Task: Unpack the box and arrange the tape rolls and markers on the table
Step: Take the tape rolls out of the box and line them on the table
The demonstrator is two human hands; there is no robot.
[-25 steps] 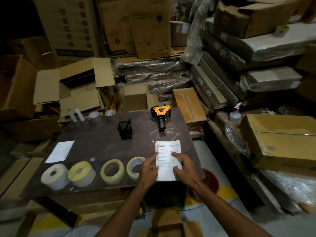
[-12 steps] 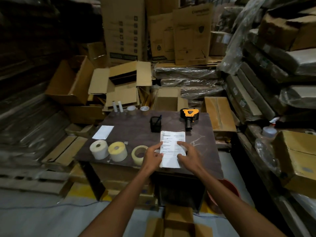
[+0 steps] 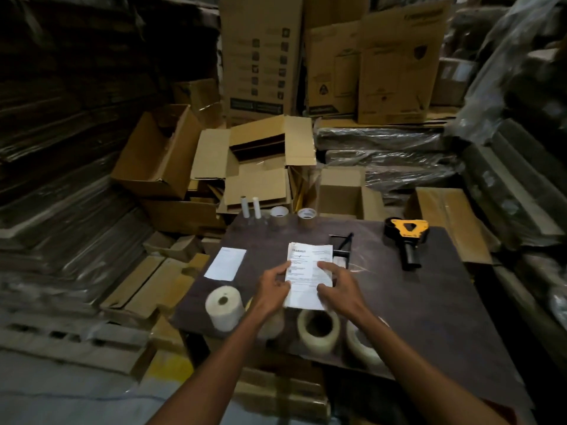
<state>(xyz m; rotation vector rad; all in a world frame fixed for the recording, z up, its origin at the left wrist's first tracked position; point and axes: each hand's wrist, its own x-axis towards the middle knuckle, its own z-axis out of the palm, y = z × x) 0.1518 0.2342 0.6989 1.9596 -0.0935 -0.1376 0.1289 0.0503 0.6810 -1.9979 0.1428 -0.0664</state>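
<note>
My left hand (image 3: 274, 288) and my right hand (image 3: 339, 286) hold a printed white paper sheet (image 3: 308, 276) by its two sides, lifted above the dark table (image 3: 414, 302). Along the near edge lie a white roll (image 3: 222, 306), a clear tape roll (image 3: 317, 329) and another clear roll (image 3: 360, 345) partly behind my right arm; one more roll is hidden under my left wrist. At the far edge stand two brown tape rolls (image 3: 279, 216) (image 3: 307, 218) and two white marker-like tubes (image 3: 250, 207). A black mesh holder (image 3: 342, 250) sits behind the paper.
A yellow-black tape dispenser (image 3: 406, 237) lies at the table's right back. A second white sheet (image 3: 225, 263) lies flat on the left. Open cardboard boxes (image 3: 260, 167) and wrapped stacks (image 3: 506, 179) crowd around the table; flattened cartons cover the floor to the left.
The view has swung left and my hands have carried the paper leftward over the table, from its right front part to above the row of rolls. Both hands keep their hold.
</note>
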